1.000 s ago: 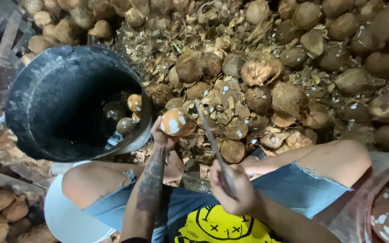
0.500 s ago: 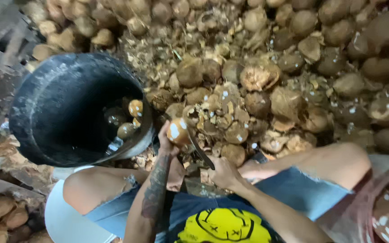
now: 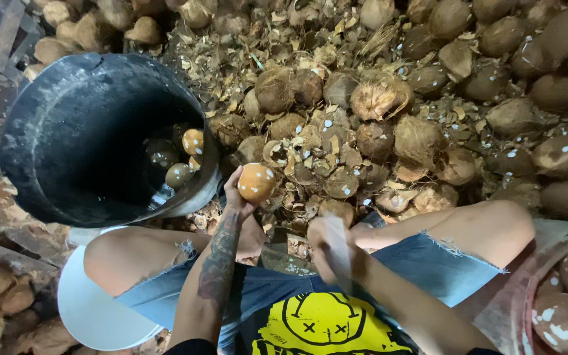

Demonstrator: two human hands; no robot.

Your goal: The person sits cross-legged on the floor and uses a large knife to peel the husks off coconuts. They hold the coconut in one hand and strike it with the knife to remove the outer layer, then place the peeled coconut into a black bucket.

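1. Leftmost, one large black bucket (image 3: 54,141) is seen tilted on its side, its round mouth open toward the person; at least four peeled coconuts (image 3: 179,161) can be counted deep inside, smooth and orange-brown or dark. Most of its interior is left free.
2. Below the bucket, one white rounded seat edge (image 3: 90,309) is visible under the left thigh, and a small heap of rough brown husks (image 3: 1,299) is piled at the lower left corner.
3. One peeled coconut (image 3: 256,182) is held up by the left hand (image 3: 235,197), the fingers curled around its underside; it is round, orange, speckled with white, and lies just beside the bucket's rim.
4. The right hand (image 3: 333,253) is blurred; it appears closed round a pale, long blade (image 3: 338,246), though the grip cannot be told exactly.
5. Ahead and rightward, the ground is covered by a pile of fibrous brown coconuts (image 3: 415,138), far too many to count, with shell chips between them. Little open room is left between knees and pile.
6. At the lower right corner, a reddish basin (image 3: 517,296) holding two speckled coconuts is partly seen.
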